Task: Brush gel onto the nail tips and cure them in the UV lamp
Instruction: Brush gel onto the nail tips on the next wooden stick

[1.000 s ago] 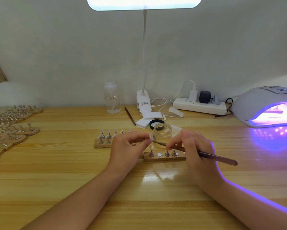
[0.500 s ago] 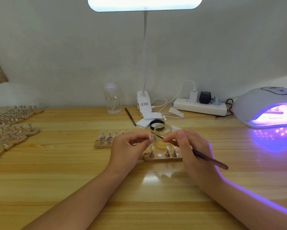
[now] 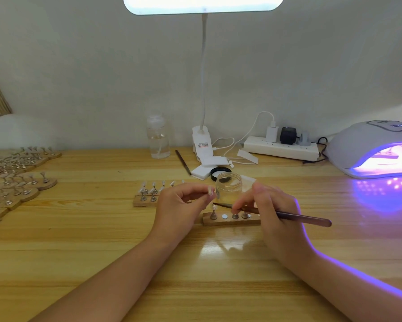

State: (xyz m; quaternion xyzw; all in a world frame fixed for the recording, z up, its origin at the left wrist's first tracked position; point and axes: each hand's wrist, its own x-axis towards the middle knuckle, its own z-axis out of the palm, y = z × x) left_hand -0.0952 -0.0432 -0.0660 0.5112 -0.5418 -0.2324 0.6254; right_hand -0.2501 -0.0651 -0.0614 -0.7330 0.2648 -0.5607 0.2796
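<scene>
My left hand (image 3: 182, 206) pinches a small nail tip (image 3: 210, 190) on its stand between thumb and forefinger, just left of an open clear gel jar (image 3: 228, 187). A dark brush (image 3: 288, 216) is gripped in my right hand (image 3: 269, 213), its bristle end pointing left below the held tip. Under both hands lies a wooden holder strip (image 3: 231, 221) with metal stands, one at the left carrying a nail tip (image 3: 214, 208). The UV lamp (image 3: 372, 149) glows purple at the right, with a wooden strip inside.
A second wooden strip with nail tips (image 3: 146, 198) lies left of my left hand. Several more holders (image 3: 18, 180) crowd the far left. Behind are a clear bottle (image 3: 157, 138), the desk lamp base (image 3: 202, 141), a power strip (image 3: 281, 148), a black lid (image 3: 220, 171) and a spare brush (image 3: 183, 162).
The brush tip came out of the gel jar and dropped down to the left, ending below the nail tip in my left hand. My left hand stayed in place.
</scene>
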